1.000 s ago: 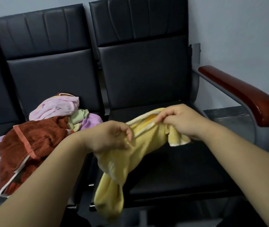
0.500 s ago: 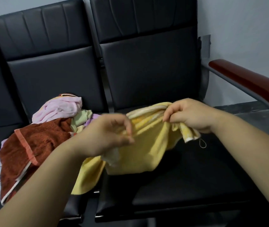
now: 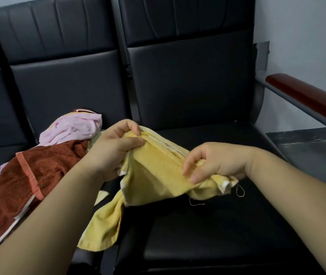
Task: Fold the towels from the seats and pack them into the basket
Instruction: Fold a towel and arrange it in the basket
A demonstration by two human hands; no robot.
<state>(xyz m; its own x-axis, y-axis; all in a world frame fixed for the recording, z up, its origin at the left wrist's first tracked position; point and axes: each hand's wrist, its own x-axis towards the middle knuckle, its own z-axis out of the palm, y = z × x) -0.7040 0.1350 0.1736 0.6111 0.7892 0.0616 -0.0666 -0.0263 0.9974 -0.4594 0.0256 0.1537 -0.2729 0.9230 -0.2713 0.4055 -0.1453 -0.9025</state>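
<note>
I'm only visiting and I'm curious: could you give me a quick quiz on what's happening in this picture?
1. True or false: the left hand and the right hand both grip the yellow towel.
2. The pile of towels lies on: A a black seat; B a table; C a shelf.
3. What colour is the crumpled towel on top of the pile?
Key: 1 true; 2 A; 3 pink.
</note>
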